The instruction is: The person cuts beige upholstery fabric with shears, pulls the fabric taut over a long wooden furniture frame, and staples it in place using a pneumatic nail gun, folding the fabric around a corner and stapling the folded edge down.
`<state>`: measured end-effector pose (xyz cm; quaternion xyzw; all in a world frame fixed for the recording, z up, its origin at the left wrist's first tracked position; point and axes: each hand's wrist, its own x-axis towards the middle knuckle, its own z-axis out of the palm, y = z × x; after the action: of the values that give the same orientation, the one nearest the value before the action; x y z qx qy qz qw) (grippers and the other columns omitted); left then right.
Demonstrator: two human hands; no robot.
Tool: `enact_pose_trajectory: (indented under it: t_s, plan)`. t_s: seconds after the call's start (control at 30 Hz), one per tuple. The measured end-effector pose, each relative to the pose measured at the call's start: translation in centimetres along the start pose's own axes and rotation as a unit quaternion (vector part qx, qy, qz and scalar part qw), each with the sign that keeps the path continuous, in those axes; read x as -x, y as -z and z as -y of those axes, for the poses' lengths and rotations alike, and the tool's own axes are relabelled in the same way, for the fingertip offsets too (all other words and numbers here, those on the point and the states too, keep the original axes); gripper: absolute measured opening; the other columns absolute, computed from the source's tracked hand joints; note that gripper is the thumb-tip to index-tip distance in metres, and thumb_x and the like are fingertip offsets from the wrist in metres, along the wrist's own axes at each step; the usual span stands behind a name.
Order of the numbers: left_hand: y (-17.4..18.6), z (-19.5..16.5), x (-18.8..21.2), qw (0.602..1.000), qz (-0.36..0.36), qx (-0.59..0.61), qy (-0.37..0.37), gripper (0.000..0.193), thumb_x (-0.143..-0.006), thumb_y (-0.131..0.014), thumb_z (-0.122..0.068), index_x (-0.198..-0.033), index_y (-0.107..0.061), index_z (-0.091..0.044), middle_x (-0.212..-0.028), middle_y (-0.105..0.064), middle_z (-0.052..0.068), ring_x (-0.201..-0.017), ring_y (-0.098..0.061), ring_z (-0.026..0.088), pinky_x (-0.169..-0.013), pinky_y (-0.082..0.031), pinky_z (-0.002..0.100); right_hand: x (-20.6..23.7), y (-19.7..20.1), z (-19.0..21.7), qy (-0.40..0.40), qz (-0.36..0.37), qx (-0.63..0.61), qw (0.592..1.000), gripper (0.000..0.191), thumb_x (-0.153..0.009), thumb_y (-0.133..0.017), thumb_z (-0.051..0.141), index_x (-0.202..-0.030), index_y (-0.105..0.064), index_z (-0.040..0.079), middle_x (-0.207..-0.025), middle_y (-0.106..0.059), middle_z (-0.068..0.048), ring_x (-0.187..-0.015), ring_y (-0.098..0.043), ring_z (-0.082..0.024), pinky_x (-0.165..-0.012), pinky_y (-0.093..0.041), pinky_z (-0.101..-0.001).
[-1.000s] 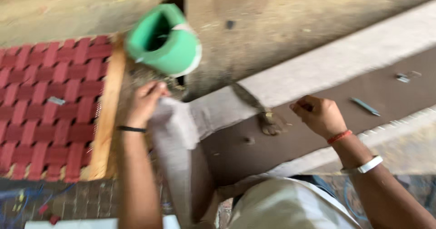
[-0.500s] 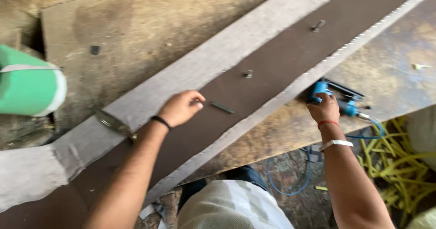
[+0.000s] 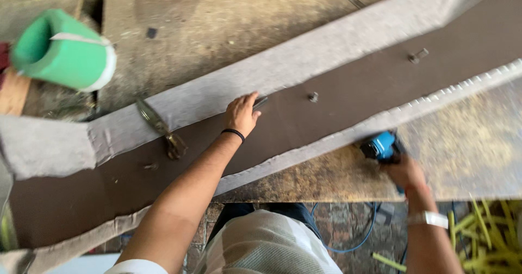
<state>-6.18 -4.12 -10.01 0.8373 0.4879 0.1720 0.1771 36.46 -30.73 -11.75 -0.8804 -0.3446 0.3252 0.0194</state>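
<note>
At the near edge of the bench [image 3: 337, 179], the right hand [image 3: 405, 170] has its fingers clamped around a blue stapler-like power tool [image 3: 382, 146], whose nose sits against the grey fabric edge [image 3: 331, 141] folded over a long dark brown board [image 3: 353, 92]; a row of small staples shows along that edge further right. A blue hose [image 3: 348, 247] hangs below the bench, beside yellow strips [image 3: 489, 236] on the floor. Further in, the left hand [image 3: 241, 114] lies flat on the board, fingers together and stretched out, tips touching a small dark metal piece [image 3: 260, 103]. To its left a pair of pliers [image 3: 160, 128] rests across board and fabric. Beyond, the far grey fabric band [image 3: 304, 62] runs along the board, and a green foam roll [image 3: 62, 51] lies at the far left.
</note>
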Motion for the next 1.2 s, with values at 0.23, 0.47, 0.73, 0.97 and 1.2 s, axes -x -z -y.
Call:
enact_pose_trajectory:
  t_s: [0.23, 0.47, 0.73, 0.97, 1.2]
  plan:
    - [9.3, 8.3, 4.5, 0.981, -0.074, 0.130, 0.122, 0.026, -0.088, -0.077, -0.016, -0.113, -0.072, -0.012, -0.115, -0.074, 0.008, -0.110, -0.069, 0.025, -0.094, -0.055, 0.038, 9.3, -3.6, 12.3, 0.088, 0.012, -0.168, 0.982, 0.054, -0.080, -0.084, 0.044, -0.097, -0.076, -0.006, -0.081, -0.076, -0.016, -0.075, -0.068, -0.023, -0.073, -0.054, -0.0391]
    - [24.7, 11.5, 13.5, 0.960, -0.206, 0.129, 0.136, 0.027, -0.091, -0.077, -0.013, -0.117, -0.071, -0.011, -0.107, -0.076, 0.005, -0.103, -0.073, 0.019, -0.091, -0.056, 0.033, 15.0, -7.1, 35.0, 0.398, 0.128, -0.038, 0.908, 0.051, -0.070, -0.086, 0.043, -0.098, -0.074, 0.003, -0.077, -0.075, -0.014, -0.070, -0.073, -0.025, -0.069, -0.057, -0.0395]
    - [40.3, 17.8, 24.4, 0.951, -0.238, 0.118, 0.156, 0.035, -0.094, -0.076, -0.013, -0.127, -0.066, -0.009, -0.115, -0.075, 0.004, -0.109, -0.070, 0.014, -0.096, -0.054, 0.032, 26.4, -18.4, 51.2, 0.500, 0.234, -0.011, 0.834, 0.055, -0.073, -0.087, 0.049, -0.105, -0.076, 0.005, -0.081, -0.076, -0.010, -0.073, -0.074, -0.022, -0.070, -0.058, -0.0382]
    - [43.6, 30.9, 27.9, 0.895, -0.200, 0.365, 0.163, 0.036, -0.103, -0.066, -0.019, -0.135, -0.061, -0.004, -0.127, -0.068, 0.008, -0.123, -0.065, 0.015, -0.109, -0.052, 0.033, 27.5, -25.3, 60.3, 0.359, 0.211, -0.001, 0.909, 0.049, -0.081, -0.076, 0.046, -0.115, -0.075, 0.011, -0.087, -0.080, -0.011, -0.073, -0.077, -0.025, -0.068, -0.062, -0.0428]
    - [39.2, 41.6, 23.4, 0.843, -0.240, 0.466, 0.123, 0.053, -0.108, -0.052, -0.041, -0.144, -0.056, -0.003, -0.149, -0.058, 0.014, -0.140, -0.054, 0.024, -0.118, -0.041, 0.040, 26.1, -29.8, 61.5, 0.475, -0.055, 0.082, 0.874, 0.046, -0.077, -0.082, 0.047, -0.107, -0.077, 0.012, -0.105, -0.077, -0.012, -0.095, -0.073, -0.031, -0.078, -0.058, -0.0437]
